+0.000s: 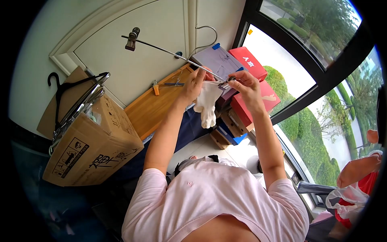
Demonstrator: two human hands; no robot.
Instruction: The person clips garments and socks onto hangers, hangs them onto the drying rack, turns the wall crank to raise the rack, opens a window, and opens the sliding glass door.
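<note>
A metal clip hanger (161, 51) is held up in front of me, its hook pointing away. One dark clip (132, 40) sits at the bar's far left end with nothing in it. My left hand (196, 84) is closed at the cuff of a white ribbed sock (208, 103), which hangs down below the bar; some of its fingers are hidden behind the bar and cuff. The thumb and fingers of my right hand (246, 84) pinch the other clip (230, 80) at the bar's right end, beside the sock's cuff. Whether that clip grips the sock is too small to tell.
Several hangers, one black (60, 90), lie on a cardboard box (96, 141) at left. Behind my hands stand red shoe boxes (252, 64) and a grey box (217, 60). A wooden board (161, 105) carries another clip hanger (171, 84). Windows (298, 84) are at right.
</note>
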